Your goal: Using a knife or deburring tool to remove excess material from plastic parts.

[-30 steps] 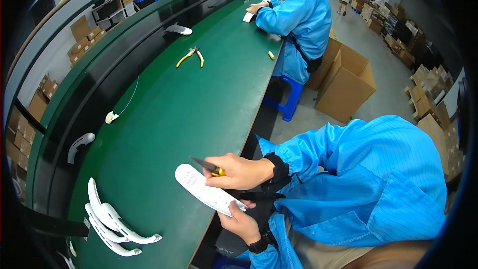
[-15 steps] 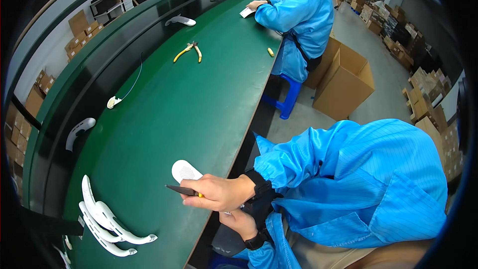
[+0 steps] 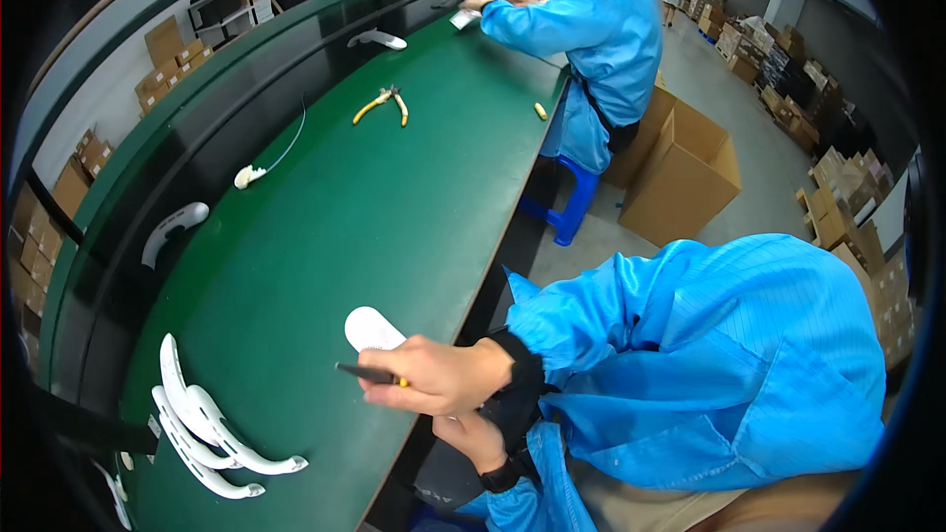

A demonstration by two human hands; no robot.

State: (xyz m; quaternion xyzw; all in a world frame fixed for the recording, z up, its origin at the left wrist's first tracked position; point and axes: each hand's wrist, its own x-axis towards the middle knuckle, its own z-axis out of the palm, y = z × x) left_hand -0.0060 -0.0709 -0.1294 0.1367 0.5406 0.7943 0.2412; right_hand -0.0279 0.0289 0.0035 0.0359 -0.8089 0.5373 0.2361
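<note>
My right hand is closed around a dark-tipped hand tool, whose handle shows a little yellow between the fingers. The tip points left over the green table. Just behind it, a white rounded plastic piece with small dots or holes sticks out past the right hand. My left hand is closed lower down, by the table's front edge, and appears to grip the other end of this piece. Its fingers are partly covered by the right hand.
Several curved white shells lie at the near left of the green table. Yellow-handled pliers, a white part with a wire and a small yellow object lie farther off. A co-worker sits beyond, beside an open carton.
The view has shifted slightly. My hands keep their hold, with the tool near the white piece. The co-worker's hands have moved left with a white part.
</note>
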